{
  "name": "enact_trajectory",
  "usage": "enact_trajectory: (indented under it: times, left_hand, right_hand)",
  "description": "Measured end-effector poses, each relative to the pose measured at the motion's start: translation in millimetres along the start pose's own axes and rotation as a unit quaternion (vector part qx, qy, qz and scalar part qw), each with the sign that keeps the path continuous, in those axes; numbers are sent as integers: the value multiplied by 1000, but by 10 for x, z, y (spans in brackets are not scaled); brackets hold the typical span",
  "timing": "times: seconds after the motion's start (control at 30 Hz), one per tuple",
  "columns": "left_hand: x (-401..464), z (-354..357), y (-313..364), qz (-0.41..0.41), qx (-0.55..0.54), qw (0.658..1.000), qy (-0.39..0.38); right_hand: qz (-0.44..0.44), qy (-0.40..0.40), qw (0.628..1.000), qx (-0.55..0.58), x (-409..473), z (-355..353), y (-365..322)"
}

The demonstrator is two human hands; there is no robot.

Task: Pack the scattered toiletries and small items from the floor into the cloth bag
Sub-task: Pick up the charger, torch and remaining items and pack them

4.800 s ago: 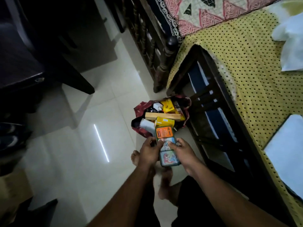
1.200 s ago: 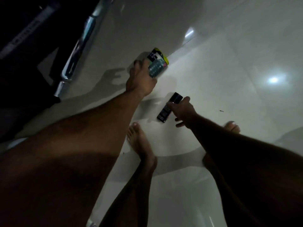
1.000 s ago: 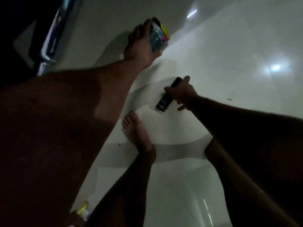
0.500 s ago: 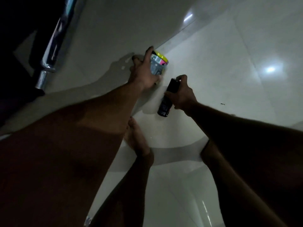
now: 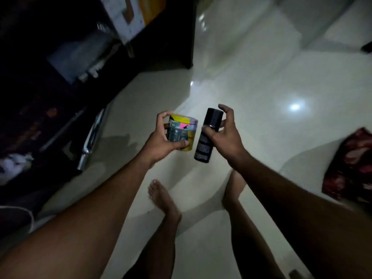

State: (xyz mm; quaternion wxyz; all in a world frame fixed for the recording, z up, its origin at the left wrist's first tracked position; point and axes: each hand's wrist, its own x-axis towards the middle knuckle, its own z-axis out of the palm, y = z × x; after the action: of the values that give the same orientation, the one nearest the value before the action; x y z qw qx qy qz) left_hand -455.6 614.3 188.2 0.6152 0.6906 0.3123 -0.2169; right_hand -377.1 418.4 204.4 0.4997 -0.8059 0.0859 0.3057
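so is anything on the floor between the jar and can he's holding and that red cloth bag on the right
Nothing visible is. The left hand grips the jar and the right hand grips the black can, both lifted. Bare tiled floor lies between them and the cloth bag at the right edge, whose opening cannot be seen.

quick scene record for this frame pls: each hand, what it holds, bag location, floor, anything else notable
left hand: grips a squat jar with a yellow lid, grip around its side
right hand: holds a black spray can near its cap, can tilted
items: both lifted clear of the floor, side by side, not touching
cloth bag: dark red patterned, at the right edge, on the floor
floor: glossy pale tile with a lamp reflection
other: dark shelving at left; bare feet below
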Motion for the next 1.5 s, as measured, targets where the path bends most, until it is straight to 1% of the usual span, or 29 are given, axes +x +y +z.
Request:
enact_trajectory:
  times: [0.13,0.27,0.4,0.5,0.63,0.8,0.93,1.1,1.27,1.37,1.5]
  left_hand:
    - [-466,15,1219,54,5,998,-29]
    - [-1146,114,2414,144,20,987,-63]
    - [-1844,271,3222,192,31,972,-131]
    - [-2257,428,3547,204,42,963,-169]
    - [-2600,785,3838,211,80,956,-188]
    - [-2765,1575,4116,229,149,935,-227]
    - [-2943,2432,4288,241,209,905,-283]
    - [-3182,3604,4501,253,245,868,-350]
    - [-3347,4588,4677,253,257,847,-391]
    - [-3407,5028,4717,251,255,839,-410]
    - [-3330,5463,4751,240,284,819,-438]
  right_hand:
    - [-14,51,999,4,-491,-801,-922]
    - [-46,116,992,13,-1209,-1541,-1819]
    - [-62,173,982,40,-1968,-2070,-2309]
    - [-67,221,971,64,-2475,-2342,-2420]
    - [-59,286,954,68,-2963,-2691,-2355]
    - [-34,362,924,120,-3356,-3238,-2016]
    - [-10,408,903,134,-3661,-3811,-1718]
    - [28,475,867,150,-4000,-4626,-1262]
    - [58,501,852,142,-4317,-5390,-889]
    - [82,515,843,130,-4372,-5744,-669]
    - [102,523,833,152,-4372,-6024,-463]
